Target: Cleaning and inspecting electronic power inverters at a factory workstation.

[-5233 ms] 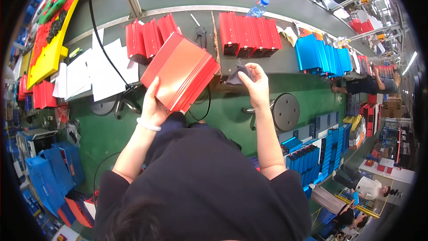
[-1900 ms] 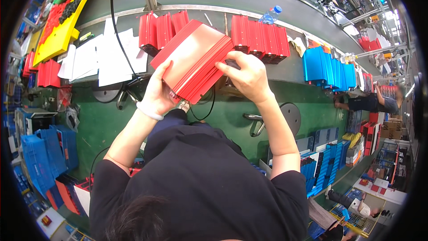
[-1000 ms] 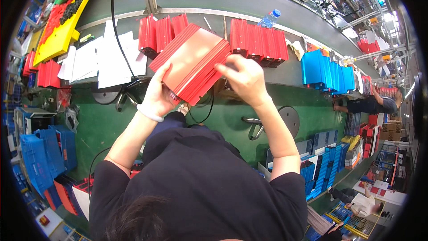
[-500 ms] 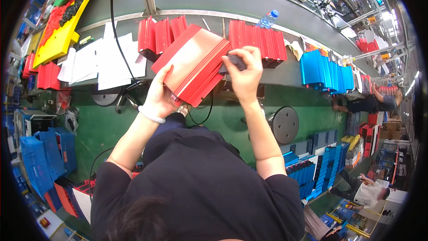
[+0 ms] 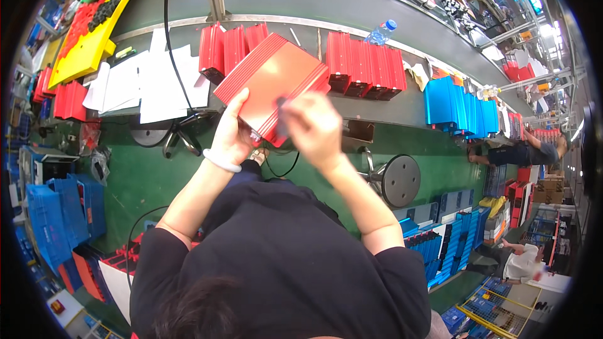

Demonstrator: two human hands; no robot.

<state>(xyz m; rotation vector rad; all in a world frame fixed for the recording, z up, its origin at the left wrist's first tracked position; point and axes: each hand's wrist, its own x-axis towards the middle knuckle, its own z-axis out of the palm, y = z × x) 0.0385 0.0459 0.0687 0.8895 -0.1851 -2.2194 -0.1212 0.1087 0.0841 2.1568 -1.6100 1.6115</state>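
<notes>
In front of me, tilted and lifted off the bench, is a red ribbed metal case point(image 5: 267, 81) with a smooth shiny top face. My left hand point(image 5: 230, 135) grips its near left corner, thumb on top and fingers underneath. My right hand point(image 5: 317, 129), smeared by motion, is over the case's near right part. Pinched in its fingers is a small dark grey piece, like a cloth or pad point(image 5: 282, 118), against the case; its exact kind is blurred. Upright red cases stand behind on the bench, a group to the left point(image 5: 233, 50) and another to the right point(image 5: 365, 66).
White papers point(image 5: 173, 81) lie on the bench point(image 5: 402, 110) at left, with a black cable hanging across them. A bottle with a blue cap point(image 5: 381, 32) stands behind the red cases. Blue cases point(image 5: 458, 103) are farther right. A round stool point(image 5: 401, 181) stands on the green floor.
My right hand has moved left and nearer to me with the dark grey piece, from the case's right edge to its near part. My left hand keeps its grip.
</notes>
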